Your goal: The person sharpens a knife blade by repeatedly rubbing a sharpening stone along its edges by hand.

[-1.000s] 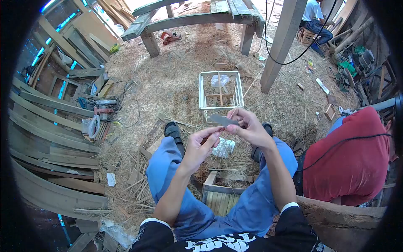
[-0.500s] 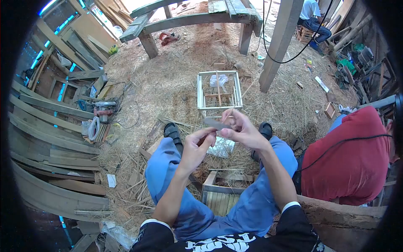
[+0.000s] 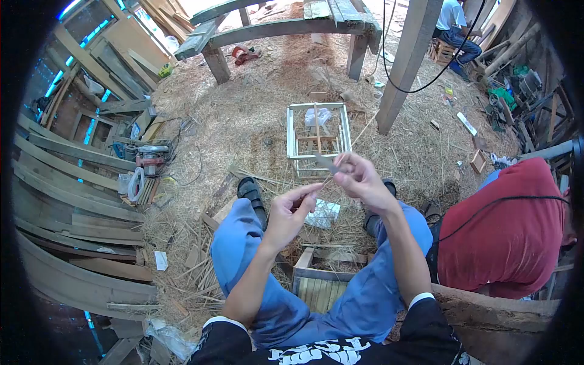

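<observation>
Right hand [image 3: 368, 185]: thumb and fingers clamped on the blade, nearer than the frame [image 3: 291, 131].
Blade [image 3: 327, 162]: grey, tilted, held before the frame's near end.
Left hand [image 3: 286, 218]: fingers curled, forefinger tip at the strip; too small to tell whether the thumb pinches it.
Strip [image 3: 329, 180]: thin, spanning the gap between the hands, nearer than the frame.
Sheet [image 3: 323, 214]: white, on the straw-strewn floor, nearer than the frame.
Bag [image 3: 318, 117]: pale plastic, seen through the frame's bars.
Saw [image 3: 150, 159]: red and grey, well left of the frame.
Bench [image 3: 277, 35]: beyond the frame.
Post [image 3: 406, 67]: right of the frame.
Co-worker [image 3: 502, 234]: red shirt, right of the frame and nearer.
</observation>
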`<move>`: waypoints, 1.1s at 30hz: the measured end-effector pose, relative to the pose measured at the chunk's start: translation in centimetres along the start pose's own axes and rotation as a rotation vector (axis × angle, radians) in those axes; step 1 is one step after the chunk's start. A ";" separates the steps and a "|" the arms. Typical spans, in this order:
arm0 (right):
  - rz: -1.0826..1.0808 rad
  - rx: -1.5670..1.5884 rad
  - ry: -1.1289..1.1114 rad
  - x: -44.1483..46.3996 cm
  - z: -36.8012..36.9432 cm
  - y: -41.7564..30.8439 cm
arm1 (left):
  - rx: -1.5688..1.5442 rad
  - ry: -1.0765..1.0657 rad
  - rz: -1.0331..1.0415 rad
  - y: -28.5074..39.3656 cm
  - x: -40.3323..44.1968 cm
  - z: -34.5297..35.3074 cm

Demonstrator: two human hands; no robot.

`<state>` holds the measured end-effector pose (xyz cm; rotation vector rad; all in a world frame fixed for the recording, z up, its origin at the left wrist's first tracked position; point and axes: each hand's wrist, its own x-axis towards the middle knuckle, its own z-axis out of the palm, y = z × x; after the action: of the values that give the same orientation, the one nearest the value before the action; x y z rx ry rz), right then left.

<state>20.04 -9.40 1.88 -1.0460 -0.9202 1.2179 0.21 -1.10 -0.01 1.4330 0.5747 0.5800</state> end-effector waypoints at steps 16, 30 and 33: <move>0.011 -0.064 -0.023 0.2 0.2 1.0 | 0.017 0.006 0.043 -0.6 0.2 0.4; -0.009 -0.066 -0.161 0.4 1.6 1.4 | -0.077 -0.026 0.017 -0.9 0.4 -0.2; -0.005 -0.066 -0.005 0.3 0.8 0.4 | -0.071 -0.040 -0.050 0.7 0.1 0.3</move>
<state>19.21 -8.98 1.68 -1.0929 -0.9716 1.1936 0.44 -1.24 0.72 1.3572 0.5516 0.5257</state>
